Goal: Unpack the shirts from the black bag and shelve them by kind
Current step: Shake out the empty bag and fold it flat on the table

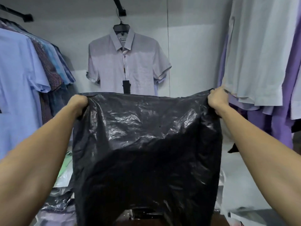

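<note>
My left hand (80,103) and right hand (217,99) each form a closed grip, fingers clamped on an upper corner of the black bag (146,144). The bag fills the centre of the frame, its top edge stretched level between my fists, its long axis hanging straight down. Packaged shirts (57,206) lie at lower left. A pale short-sleeved shirt (130,62) hangs behind, upper centre.

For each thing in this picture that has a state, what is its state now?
Black plastic bag: held up, stretched between both hands.
Left hand: closed on the bag's corner.
Right hand: closed on the other corner.
Pale lilac short-sleeved shirt: hanging on a hanger, buttoned, tag attached.
</note>
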